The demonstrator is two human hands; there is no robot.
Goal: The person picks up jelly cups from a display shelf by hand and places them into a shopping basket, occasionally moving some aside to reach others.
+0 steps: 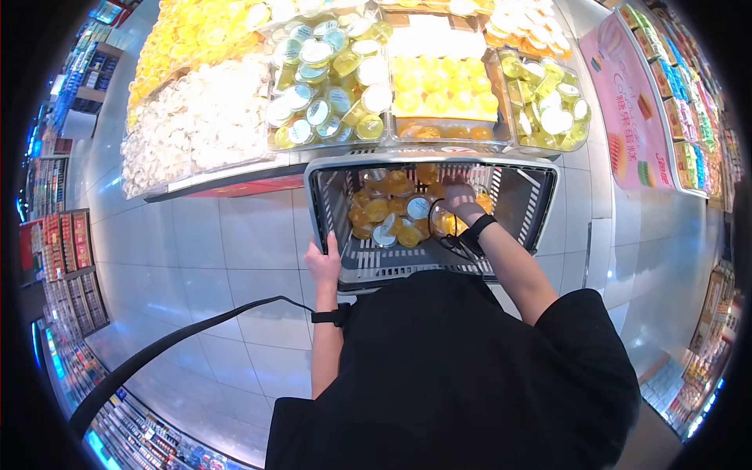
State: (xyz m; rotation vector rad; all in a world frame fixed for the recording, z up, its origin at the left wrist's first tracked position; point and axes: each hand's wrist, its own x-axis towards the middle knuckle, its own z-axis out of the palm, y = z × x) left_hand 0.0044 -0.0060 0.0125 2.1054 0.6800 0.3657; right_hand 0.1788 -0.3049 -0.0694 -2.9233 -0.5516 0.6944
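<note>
A grey shopping basket [351, 274] stands against the front of a display, with orange and yellow jelly cups [377, 210] heaped inside it. My left hand [322, 262] grips the basket's left rim, its fingers over the edge. Inside the basket, toward the right, my right hand [460, 200] reaches down among the cups. Its fingers point downward and are partly hidden, so what they hold, if anything, cannot be made out. A black cord [446, 239] hangs by the right wrist over the cups.
Beyond the basket, bins hold green-yellow cups [337, 86], yellow cups [442, 82] and white wrapped pieces [200, 117]. A pink-sided display [627, 110] stands at the right. Stocked shelves [66, 251] line the left. A black strap [180, 337] crosses the lower left.
</note>
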